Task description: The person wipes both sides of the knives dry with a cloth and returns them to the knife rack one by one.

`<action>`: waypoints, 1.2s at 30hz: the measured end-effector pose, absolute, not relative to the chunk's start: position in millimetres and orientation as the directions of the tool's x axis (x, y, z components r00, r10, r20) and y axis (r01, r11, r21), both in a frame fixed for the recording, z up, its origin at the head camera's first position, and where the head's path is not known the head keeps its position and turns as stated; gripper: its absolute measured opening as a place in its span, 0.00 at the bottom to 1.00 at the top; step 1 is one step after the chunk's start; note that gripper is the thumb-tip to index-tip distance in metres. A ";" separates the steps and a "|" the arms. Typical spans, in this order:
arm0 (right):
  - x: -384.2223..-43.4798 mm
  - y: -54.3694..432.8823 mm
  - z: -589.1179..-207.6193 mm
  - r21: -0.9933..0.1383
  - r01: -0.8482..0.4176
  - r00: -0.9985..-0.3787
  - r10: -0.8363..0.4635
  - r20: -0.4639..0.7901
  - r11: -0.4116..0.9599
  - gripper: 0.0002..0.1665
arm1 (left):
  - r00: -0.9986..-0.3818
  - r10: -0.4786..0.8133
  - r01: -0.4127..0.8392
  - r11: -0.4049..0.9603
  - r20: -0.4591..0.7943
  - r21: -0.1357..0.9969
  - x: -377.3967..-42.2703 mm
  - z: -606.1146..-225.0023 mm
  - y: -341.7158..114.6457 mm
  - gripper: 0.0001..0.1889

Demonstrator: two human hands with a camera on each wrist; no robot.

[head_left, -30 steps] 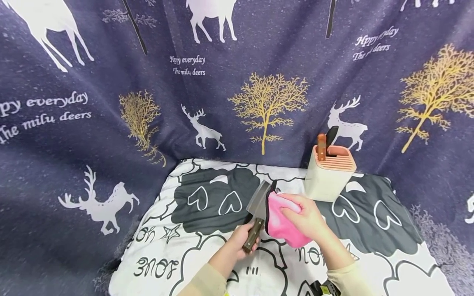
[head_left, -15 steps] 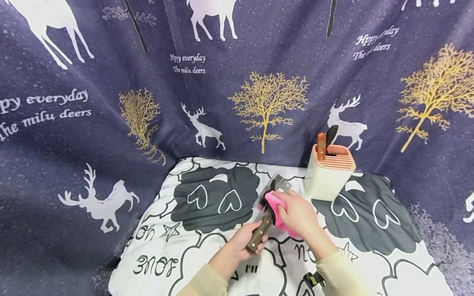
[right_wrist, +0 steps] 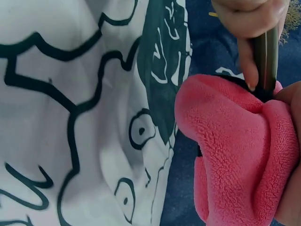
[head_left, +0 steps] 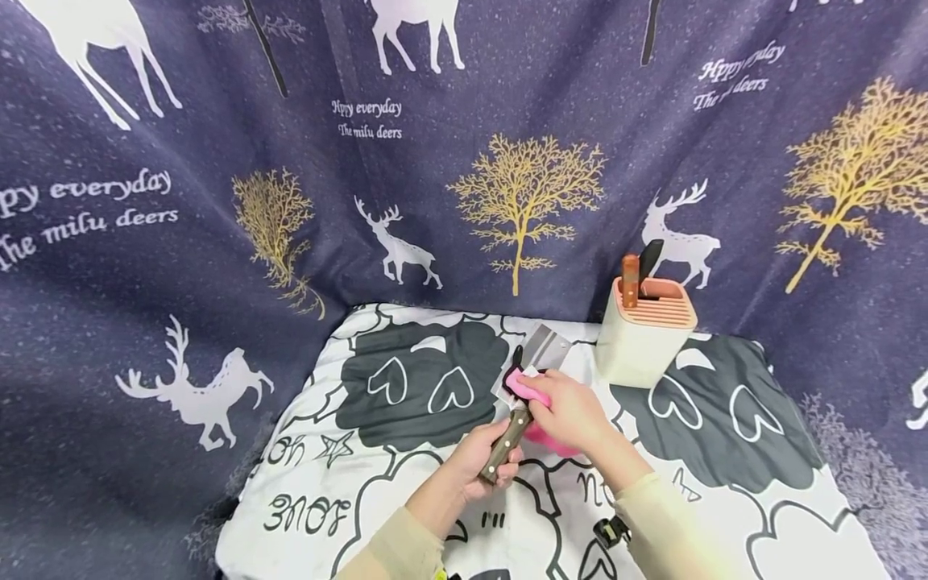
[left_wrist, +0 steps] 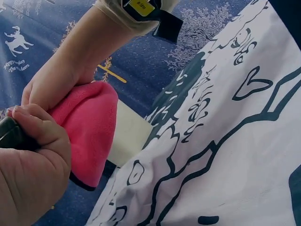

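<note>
A cleaver with a broad metal blade (head_left: 548, 348) and a dark wooden handle (head_left: 505, 445) points up and to the right. Its handle is gripped by my left hand (head_left: 476, 462). My right hand (head_left: 573, 409) pinches a pink cloth (head_left: 527, 385) with black edging against the lower blade, near the handle. In the right wrist view the fuzzy cloth (right_wrist: 235, 141) hangs in folds below the handle (right_wrist: 266, 61). The left wrist view shows the cloth (left_wrist: 91, 129) draping beneath the right hand (left_wrist: 61, 80). Cloth and fingers cover part of the blade.
A cream knife block (head_left: 638, 350) with a pink slotted top stands at the back right, holding a brown-handled knife (head_left: 630, 280) and a black-handled one (head_left: 650, 259). A black-and-white patterned cloth (head_left: 304, 483) covers the table. Dark curtains (head_left: 464, 201) hang behind and at the sides.
The cleaver has swung to point further right. My right hand has brought the cloth left over the blade, then down toward the handle, uncovering the blade's far end.
</note>
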State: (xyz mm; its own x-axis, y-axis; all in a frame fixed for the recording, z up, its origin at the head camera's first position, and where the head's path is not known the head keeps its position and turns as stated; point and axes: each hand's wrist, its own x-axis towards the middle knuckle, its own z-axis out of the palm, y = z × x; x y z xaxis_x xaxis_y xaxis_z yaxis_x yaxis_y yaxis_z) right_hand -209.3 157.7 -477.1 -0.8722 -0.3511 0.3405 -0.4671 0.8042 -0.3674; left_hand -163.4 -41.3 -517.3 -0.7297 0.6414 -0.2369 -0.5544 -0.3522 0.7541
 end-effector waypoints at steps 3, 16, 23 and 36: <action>-217.0 162.2 -473.6 -0.377 -0.451 -0.883 -0.342 0.322 0.809 0.26 | -0.722 0.654 -0.550 -0.346 -0.225 0.760 -162.3 -516.0 -43.5 0.19; -256.1 200.2 -471.2 -0.485 -0.314 -0.949 -0.259 0.178 0.816 0.29 | -0.699 0.661 -0.571 -0.289 -0.271 0.768 -152.8 -518.9 -39.0 0.27; -273.4 214.5 -480.3 -0.457 -0.326 -0.943 -0.251 0.218 0.827 0.29 | -0.724 0.627 -0.539 -0.253 -0.289 0.803 -149.3 -521.4 -40.6 0.28; -287.3 231.8 -492.0 -0.421 -0.340 -0.937 -0.264 0.229 0.841 0.14 | -0.707 0.638 -0.542 -0.212 -0.304 0.813 -144.6 -531.3 -44.8 0.28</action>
State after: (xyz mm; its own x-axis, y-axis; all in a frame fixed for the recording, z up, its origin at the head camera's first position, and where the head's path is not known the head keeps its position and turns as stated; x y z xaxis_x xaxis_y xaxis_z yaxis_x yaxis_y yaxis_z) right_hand -287.3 231.8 -492.0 -0.9368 -0.2642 0.2293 -0.3402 0.8408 -0.4210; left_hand -144.6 -44.8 -531.3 -0.7071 0.6384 -0.3042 -0.5415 -0.2122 0.8135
